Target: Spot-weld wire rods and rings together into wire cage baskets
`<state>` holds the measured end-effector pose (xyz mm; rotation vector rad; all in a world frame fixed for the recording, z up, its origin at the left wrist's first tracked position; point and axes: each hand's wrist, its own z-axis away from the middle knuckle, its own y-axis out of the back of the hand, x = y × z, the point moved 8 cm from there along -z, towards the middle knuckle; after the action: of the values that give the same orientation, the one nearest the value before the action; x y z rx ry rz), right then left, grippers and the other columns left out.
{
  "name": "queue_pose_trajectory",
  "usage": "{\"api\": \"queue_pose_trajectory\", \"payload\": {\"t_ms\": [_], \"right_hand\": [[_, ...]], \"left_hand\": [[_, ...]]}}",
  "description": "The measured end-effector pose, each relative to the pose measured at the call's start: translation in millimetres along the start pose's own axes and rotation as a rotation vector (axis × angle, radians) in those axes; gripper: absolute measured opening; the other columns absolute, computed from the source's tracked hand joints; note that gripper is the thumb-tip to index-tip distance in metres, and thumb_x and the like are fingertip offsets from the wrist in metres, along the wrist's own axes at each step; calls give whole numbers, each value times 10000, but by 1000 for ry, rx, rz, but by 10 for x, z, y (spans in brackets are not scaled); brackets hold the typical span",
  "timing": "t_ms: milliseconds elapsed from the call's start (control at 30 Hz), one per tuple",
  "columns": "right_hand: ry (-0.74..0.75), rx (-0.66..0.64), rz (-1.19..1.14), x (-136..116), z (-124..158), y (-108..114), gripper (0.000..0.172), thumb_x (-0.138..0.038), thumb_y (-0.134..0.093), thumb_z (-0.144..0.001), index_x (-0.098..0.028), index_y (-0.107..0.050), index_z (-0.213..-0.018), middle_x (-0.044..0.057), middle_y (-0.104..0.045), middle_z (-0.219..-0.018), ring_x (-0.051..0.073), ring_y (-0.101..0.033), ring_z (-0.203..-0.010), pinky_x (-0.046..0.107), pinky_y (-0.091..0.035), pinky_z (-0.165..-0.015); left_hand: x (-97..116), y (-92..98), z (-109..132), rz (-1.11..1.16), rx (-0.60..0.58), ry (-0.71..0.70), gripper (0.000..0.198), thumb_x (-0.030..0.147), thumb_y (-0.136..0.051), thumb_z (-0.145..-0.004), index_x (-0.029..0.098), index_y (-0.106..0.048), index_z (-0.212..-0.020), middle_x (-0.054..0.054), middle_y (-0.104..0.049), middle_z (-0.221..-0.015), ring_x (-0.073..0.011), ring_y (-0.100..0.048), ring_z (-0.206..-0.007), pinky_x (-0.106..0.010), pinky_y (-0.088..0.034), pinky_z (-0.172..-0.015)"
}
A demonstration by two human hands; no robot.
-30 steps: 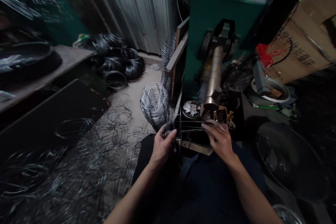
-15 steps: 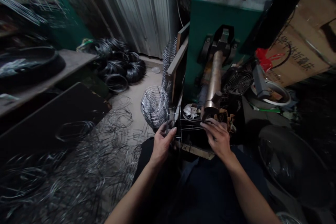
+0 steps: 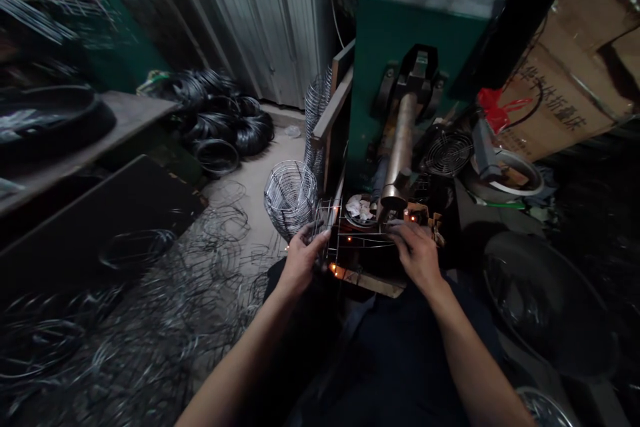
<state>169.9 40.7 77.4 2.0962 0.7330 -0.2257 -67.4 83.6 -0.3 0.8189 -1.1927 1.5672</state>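
My left hand (image 3: pixel 302 259) is closed on the left side of a wire frame (image 3: pixel 336 230), its thumb lying along the thin bars. At the frame's right end, below the tip of a spot welder's thick metal arm (image 3: pixel 400 150), my right hand (image 3: pixel 416 250) pinches the wire with bent fingers. Orange sparks (image 3: pixel 334 268) glow around the frame and near my right fingertips. The exact contact point under the welder's arm is hidden by my fingers.
A stack of round wire baskets (image 3: pixel 291 197) stands left of the frame. The green machine (image 3: pixel 385 33) rises ahead. Loose wire rings (image 3: pixel 210 287) cover the floor at left. A metal bowl (image 3: pixel 520 173) and a cardboard box (image 3: pixel 565 80) are at right.
Orange sparks have appeared around the wire frame and below the welder's arm. Both hands keep their hold, and the whole view has shifted slightly.
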Motion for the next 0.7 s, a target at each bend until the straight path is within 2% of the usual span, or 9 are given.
{"api": "queue_pose_trajectory", "payload": {"t_ms": [67, 200, 467, 633, 700], "right_hand": [[16, 36, 19, 5, 7, -21, 179, -236, -513, -992, -214, -679, -931, 71, -723, -968, 237, -666, -924, 388, -497, -838], [7, 66, 25, 36, -26, -53, 187, -224, -493, -989, -208, -670, -932, 82, -724, -966, 241, -660, -929, 384, -492, -824], [24, 79, 12, 43, -156, -89, 191, -273, -498, -1002, -207, -655, -914, 85, -720, -968, 240, -661, -939, 381, -496, -856], [5, 54, 28, 120, -157, -8, 201, -284, -500, -1016, -214, -658, -912, 69, -722, -975, 225, -671, -958, 365, -499, -877], [3, 23, 33, 126, -140, 71, 209, -290, -493, -1023, -213, -661, -925, 73, -723, -989, 220, -670, -968, 371, -497, -889]], "left_hand": [[16, -7, -15, 1, -6, -4, 544, 405, -811, -715, 149, -589, -1141, 44, -606, -666, -75, -498, -424, -179, -426, -336], [28, -14, -73, 8, 0, -16, 560, 411, -827, -689, 145, -601, -1126, 14, -651, -716, -73, -524, -442, -170, -425, -363], [66, -33, -272, -18, -6, -31, 634, 436, -841, -651, 160, -579, -1158, 54, -595, -626, -84, -495, -391, -191, -400, -339], [66, -94, -389, -10, -76, -24, 491, 376, -807, -713, 179, -593, -1108, 88, -525, -528, -65, -435, -372, -168, -357, -360], [85, -95, -398, 20, -21, -28, 397, 331, -793, -731, 181, -622, -1057, 74, -543, -551, -72, -463, -424, -171, -380, -403]]}}
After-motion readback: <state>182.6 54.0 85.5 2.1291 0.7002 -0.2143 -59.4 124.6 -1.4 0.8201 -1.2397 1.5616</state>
